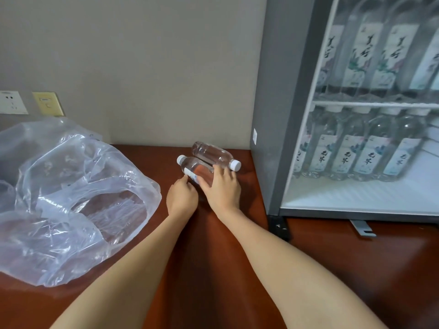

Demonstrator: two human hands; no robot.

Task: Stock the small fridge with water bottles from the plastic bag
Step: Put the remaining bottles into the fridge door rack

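Two clear water bottles lie side by side on the brown table, between the plastic bag and the fridge. The near bottle has its white cap pointing left and a white label. My right hand lies over its lower part with fingers curved around it. My left hand touches the bottle's left side with curled fingers. The far bottle has its cap pointing right and no hand on it. The small fridge stands at right, several labelled bottles on both its shelves. The crumpled clear plastic bag lies at left.
A beige wall stands close behind the bottles, with two wall sockets above the bag. The fridge's grey side panel rises just right of the bottles. A grey foot bracket sticks out under the fridge front.
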